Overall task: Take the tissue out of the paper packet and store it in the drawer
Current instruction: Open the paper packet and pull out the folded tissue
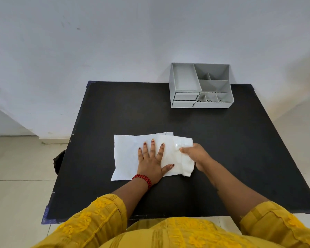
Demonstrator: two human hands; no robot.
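A flat white paper packet (126,154) lies in the middle of the black table (115,108). My left hand (151,161) rests flat on it, fingers spread. A white tissue (183,156) sticks out of the packet's right end, and my right hand (195,154) grips its right edge. A grey desk organiser (200,85) stands at the back right of the table. Its two small drawers (184,100), stacked at its front left, are both closed.
The organiser has several open compartments on top and to the right of the drawers. A white wall rises behind the table. Pale tiled floor (16,176) lies to the left, with a dark object (59,161) at the table's left edge.
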